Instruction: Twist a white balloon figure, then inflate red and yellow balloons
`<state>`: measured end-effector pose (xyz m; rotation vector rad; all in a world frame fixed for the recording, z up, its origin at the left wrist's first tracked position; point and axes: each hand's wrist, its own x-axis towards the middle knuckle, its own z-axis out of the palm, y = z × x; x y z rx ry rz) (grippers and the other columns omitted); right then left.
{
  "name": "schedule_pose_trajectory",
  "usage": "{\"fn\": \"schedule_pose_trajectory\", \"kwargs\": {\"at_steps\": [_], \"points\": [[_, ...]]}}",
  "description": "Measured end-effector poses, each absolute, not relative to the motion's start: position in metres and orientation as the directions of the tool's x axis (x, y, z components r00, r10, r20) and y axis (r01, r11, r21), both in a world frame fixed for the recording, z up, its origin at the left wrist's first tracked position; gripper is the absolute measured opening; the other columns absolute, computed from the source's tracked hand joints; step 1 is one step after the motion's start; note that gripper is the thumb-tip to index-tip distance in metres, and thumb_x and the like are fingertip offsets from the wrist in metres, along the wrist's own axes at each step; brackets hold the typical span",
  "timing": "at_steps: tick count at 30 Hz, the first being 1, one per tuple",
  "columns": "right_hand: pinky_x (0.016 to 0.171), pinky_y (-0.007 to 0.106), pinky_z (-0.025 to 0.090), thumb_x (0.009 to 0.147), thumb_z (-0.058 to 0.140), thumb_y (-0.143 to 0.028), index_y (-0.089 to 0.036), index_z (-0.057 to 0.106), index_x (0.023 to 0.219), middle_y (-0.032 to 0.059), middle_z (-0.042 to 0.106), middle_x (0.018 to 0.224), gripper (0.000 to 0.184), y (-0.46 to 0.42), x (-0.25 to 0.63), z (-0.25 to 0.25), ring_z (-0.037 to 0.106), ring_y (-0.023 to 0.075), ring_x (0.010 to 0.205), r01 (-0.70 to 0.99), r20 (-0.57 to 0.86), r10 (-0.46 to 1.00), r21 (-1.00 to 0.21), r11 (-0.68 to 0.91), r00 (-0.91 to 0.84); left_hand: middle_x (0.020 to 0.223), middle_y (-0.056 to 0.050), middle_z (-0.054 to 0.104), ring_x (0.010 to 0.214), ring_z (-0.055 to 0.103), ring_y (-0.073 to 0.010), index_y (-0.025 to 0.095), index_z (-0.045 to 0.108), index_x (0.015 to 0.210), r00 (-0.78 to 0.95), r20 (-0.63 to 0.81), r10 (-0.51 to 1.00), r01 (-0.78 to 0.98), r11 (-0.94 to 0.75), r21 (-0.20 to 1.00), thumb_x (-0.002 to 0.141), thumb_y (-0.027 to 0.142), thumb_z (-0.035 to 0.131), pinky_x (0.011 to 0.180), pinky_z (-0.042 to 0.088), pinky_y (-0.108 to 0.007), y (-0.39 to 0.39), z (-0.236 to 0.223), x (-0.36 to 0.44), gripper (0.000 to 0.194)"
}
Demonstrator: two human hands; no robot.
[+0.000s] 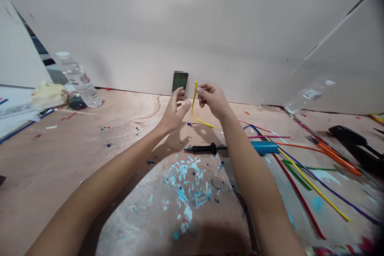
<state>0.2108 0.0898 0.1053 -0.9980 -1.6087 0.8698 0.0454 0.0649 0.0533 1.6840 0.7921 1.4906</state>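
Note:
My right hand [212, 100] is raised over the table and pinches the top end of a thin yellow uninflated balloon [195, 106], which hangs down and curves to the right. My left hand [175, 111] is just left of it, fingers stretched out and apart, thumb close to the yellow strip but not gripping it. Below the hands a balloon hand pump [231, 149] with a black nozzle and blue barrel lies on the table.
Several long thin balloons [300, 168] in red, yellow, purple, green and orange lie at the right. A phone [180, 81] leans on the white back wall. A plastic water bottle [78, 80] lies far left. Black tool [354, 142] at far right. Blue paint flecks [189, 186] mark the tabletop.

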Motion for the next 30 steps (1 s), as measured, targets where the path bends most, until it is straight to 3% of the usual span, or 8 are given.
{"fn": "schedule_pose_trajectory", "kwargs": {"at_steps": [5, 11, 15, 19, 23, 26, 28, 30], "points": [[0.045, 0.021, 0.039, 0.077, 0.068, -0.046, -0.016, 0.061, 0.080, -0.0033, 0.054, 0.058, 0.031, 0.070, 0.186, 0.096, 0.048, 0.0078, 0.048, 0.172, 0.365, 0.893, -0.893, 0.416, -0.262, 0.090, -0.006, 0.062, 0.077, 0.063, -0.0142, 0.013, 0.057, 0.100, 0.299, 0.480, 0.825, -0.095, -0.475, 0.875, 0.091, 0.041, 0.049, 0.071, 0.053, -0.027, 0.084, 0.065, 0.039, 0.030], [0.053, 0.024, 0.044, 0.080, 0.064, -0.048, -0.015, 0.067, 0.078, 0.0022, 0.062, 0.067, 0.033, 0.079, 0.194, 0.073, 0.055, 0.0116, 0.057, 0.357, 0.278, 0.921, -0.859, 0.366, -0.274, 0.083, -0.004, 0.061, 0.067, 0.063, -0.0125, 0.014, 0.057, 0.098, 0.301, 0.255, 0.919, -0.133, -0.224, 0.965, 0.091, 0.039, 0.049, 0.059, 0.052, -0.024, 0.083, 0.040, 0.039, 0.027], [0.053, 0.023, 0.040, 0.078, 0.067, -0.040, -0.015, 0.064, 0.075, 0.0009, 0.061, 0.065, 0.025, 0.075, 0.201, 0.066, 0.054, 0.0116, 0.057, 0.481, 0.299, 0.931, -0.797, 0.365, -0.209, 0.071, -0.001, 0.057, 0.052, 0.055, -0.0085, 0.015, 0.057, 0.087, 0.330, 0.169, 0.929, 0.024, -0.187, 0.982, 0.090, 0.038, 0.048, 0.047, 0.041, -0.019, 0.079, 0.037, 0.041, 0.025], [0.055, 0.024, 0.043, 0.079, 0.067, -0.033, -0.016, 0.066, 0.098, -0.0009, 0.062, 0.066, 0.026, 0.069, 0.211, 0.063, 0.055, 0.0120, 0.059, 0.486, 0.316, 0.916, -0.777, 0.400, -0.248, 0.067, -0.001, 0.058, 0.056, 0.050, -0.0092, 0.015, 0.061, 0.078, 0.297, 0.294, 0.908, 0.247, -0.371, 0.895, 0.091, 0.031, 0.047, 0.054, 0.039, -0.021, 0.072, 0.040, 0.035, 0.025], [0.064, 0.026, 0.047, 0.082, 0.063, -0.032, -0.017, 0.071, 0.088, 0.0048, 0.071, 0.083, 0.018, 0.067, 0.212, 0.062, 0.061, 0.0144, 0.070, 0.500, 0.333, 0.885, -0.734, 0.459, -0.324, 0.077, -0.003, 0.067, 0.067, 0.055, -0.0131, 0.015, 0.069, 0.085, 0.284, 0.324, 0.902, 0.334, -0.410, 0.849, 0.088, 0.034, 0.053, 0.064, 0.042, -0.024, 0.065, 0.042, 0.031, 0.026], [0.067, 0.027, 0.048, 0.084, 0.060, -0.030, -0.017, 0.071, 0.086, 0.0049, 0.072, 0.085, 0.018, 0.065, 0.210, 0.064, 0.063, 0.0147, 0.072, 0.516, 0.325, 0.876, -0.713, 0.475, -0.356, 0.080, -0.004, 0.070, 0.069, 0.057, -0.0138, 0.015, 0.072, 0.084, 0.288, 0.318, 0.903, 0.341, -0.407, 0.847, 0.087, 0.035, 0.056, 0.065, 0.042, -0.025, 0.064, 0.043, 0.027, 0.026], [0.067, 0.026, 0.048, 0.084, 0.059, -0.031, -0.017, 0.071, 0.090, 0.0046, 0.071, 0.085, 0.019, 0.062, 0.212, 0.066, 0.063, 0.0148, 0.073, 0.569, 0.273, 0.880, -0.681, 0.462, -0.388, 0.078, -0.003, 0.070, 0.068, 0.057, -0.0135, 0.015, 0.072, 0.083, 0.263, 0.343, 0.902, 0.342, -0.419, 0.841, 0.085, 0.035, 0.060, 0.064, 0.042, -0.024, 0.067, 0.048, 0.019, 0.024], [0.066, 0.026, 0.047, 0.081, 0.064, -0.034, -0.018, 0.071, 0.095, 0.0047, 0.071, 0.088, 0.022, 0.058, 0.218, 0.067, 0.063, 0.0155, 0.074, 0.652, 0.109, 0.878, -0.629, 0.424, -0.466, 0.075, -0.002, 0.070, 0.066, 0.056, -0.0132, 0.015, 0.072, 0.081, 0.183, 0.397, 0.900, 0.355, -0.437, 0.827, 0.082, 0.036, 0.064, 0.061, 0.042, -0.024, 0.073, 0.059, 0.006, 0.023]]}}
